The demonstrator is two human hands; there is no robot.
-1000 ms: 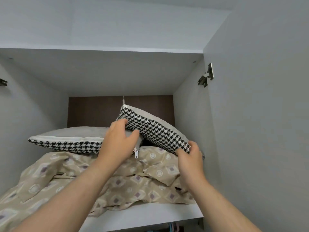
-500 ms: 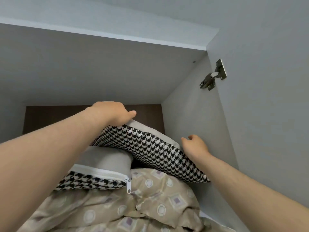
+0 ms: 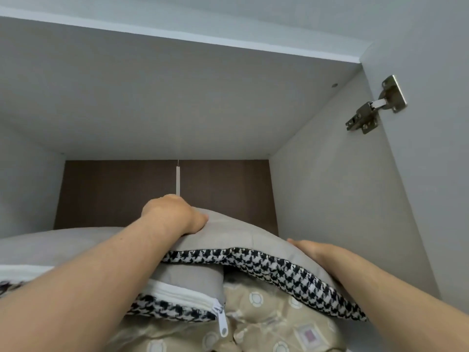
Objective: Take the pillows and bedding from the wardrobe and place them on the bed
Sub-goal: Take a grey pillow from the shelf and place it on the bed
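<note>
Two pillows sit in the top compartment of the wardrobe (image 3: 317,199), both on a heap of beige bedding (image 3: 269,308) printed with circles and squares. The upper pillow (image 3: 241,237) has a grey top and a black-and-white houndstooth side. Its left part overlaps the lower pillow (image 3: 63,242), and its right end slopes down toward the right wall. The left hand (image 3: 172,214) reaches to the far edge of the upper pillow and grasps it, fingers curled over the back and thumb pressed into the grey cloth. The right hand (image 3: 312,250) lies on the right end of the same pillow. I cannot tell whether its fingers wrap the edge or only rest there, since they are hidden behind the hand. The lower pillow shows a white zip along its near side, and the zip pull (image 3: 222,323) hangs down over the bedding. Behind the pillows is a dark brown back panel (image 3: 114,194) with a thin white strip (image 3: 178,180) hanging at its middle, just above the left hand. On the right, a metal hinge (image 3: 375,105) joins the wardrobe wall to the open door (image 3: 431,174)
</note>
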